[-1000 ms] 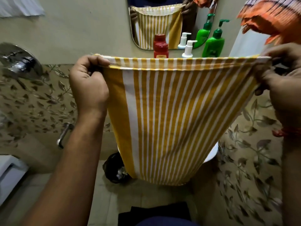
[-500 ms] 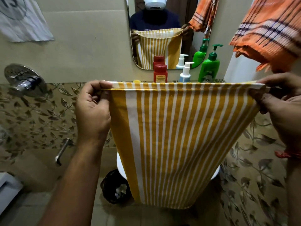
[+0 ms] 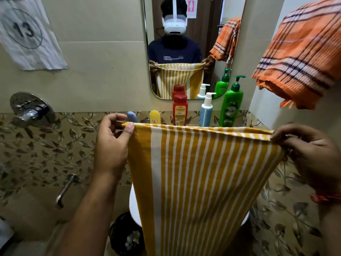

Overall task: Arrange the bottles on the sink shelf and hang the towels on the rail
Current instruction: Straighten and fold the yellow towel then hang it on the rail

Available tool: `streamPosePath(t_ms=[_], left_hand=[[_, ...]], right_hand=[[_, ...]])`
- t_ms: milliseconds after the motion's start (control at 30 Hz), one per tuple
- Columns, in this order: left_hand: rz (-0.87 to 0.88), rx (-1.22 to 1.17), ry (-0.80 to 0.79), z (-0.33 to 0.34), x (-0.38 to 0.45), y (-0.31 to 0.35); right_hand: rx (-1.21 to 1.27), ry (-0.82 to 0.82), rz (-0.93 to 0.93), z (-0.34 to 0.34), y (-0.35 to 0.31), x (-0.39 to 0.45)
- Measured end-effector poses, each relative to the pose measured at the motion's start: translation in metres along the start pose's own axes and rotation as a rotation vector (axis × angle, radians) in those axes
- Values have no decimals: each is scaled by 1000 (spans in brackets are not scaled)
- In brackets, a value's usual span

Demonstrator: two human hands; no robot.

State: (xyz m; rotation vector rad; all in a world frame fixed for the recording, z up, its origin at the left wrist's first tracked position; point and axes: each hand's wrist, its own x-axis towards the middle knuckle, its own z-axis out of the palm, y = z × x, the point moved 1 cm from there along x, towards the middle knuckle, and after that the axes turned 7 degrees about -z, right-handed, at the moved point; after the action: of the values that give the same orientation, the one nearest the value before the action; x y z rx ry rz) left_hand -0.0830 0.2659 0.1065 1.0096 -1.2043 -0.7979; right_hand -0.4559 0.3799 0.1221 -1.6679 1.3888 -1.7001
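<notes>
While the yellow towel hangs stretched in front of the mirror, the head view shows the left hand with a changed grip: half a second ago its fingers were curled tight over the left corner, and now only the thumb and forefinger pinch that corner, the other fingers loosely spread. The right hand pinches the right corner as before, well apart from the left, so the top edge stays taut and level. The view has also tilted up, so the whole row below the mirror now shows above the towel's edge: a blue-grey bottle, a yellow bottle, a red bottle, a white pump bottle and a green pump bottle, all upright side by side. That part of the task looks done.

To the right of the mirror an orange towel already hangs; its rail is hidden under the cloth. The yellow towel is not yet on any rail, so hanging it is the step in hand, and the looser left grip may be a readying for the carry to the right.
</notes>
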Motion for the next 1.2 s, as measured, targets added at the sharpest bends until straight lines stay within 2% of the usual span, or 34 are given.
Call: streamPosePath(t_ms=[167, 367, 433, 467, 533, 600, 733, 800, 867, 1000, 1067, 1133, 1200], left_hand=[[-62, -7, 47, -1, 2, -10], [-37, 154, 92, 7, -7, -14], [-45, 196, 83, 12, -13, -15], [-51, 208, 73, 16, -15, -17], [-67, 224, 30, 25, -20, -16], [-72, 228, -36, 35, -26, -15], [-76, 161, -163, 49, -39, -12], [-68, 120, -221, 51, -44, -11], [-57, 84, -256, 51, -47, -10], [-51, 35, -246, 49, -48, -10], [-52, 24, -248, 48, -46, -10], [-72, -4, -278, 49, -46, -9], [-104, -38, -327, 53, -47, -8]], right_hand=[[-163, -20, 28, -1, -5, -1], [-556, -127, 228, 6, -6, -5], [-590, -207, 284, 12, -12, -14], [-490, -274, 318, 17, -21, -19], [-125, -401, 406, 36, -42, -28], [153, -452, 409, 55, -53, -33], [435, -438, 346, 82, -50, -39], [448, -482, 335, 88, -51, -43], [315, -505, 288, 91, -53, -46], [-421, -448, -115, 97, -47, -46], [-649, -444, -236, 96, -41, -48], [-764, -464, -333, 96, -41, -49], [-644, -466, -366, 105, -48, -47]])
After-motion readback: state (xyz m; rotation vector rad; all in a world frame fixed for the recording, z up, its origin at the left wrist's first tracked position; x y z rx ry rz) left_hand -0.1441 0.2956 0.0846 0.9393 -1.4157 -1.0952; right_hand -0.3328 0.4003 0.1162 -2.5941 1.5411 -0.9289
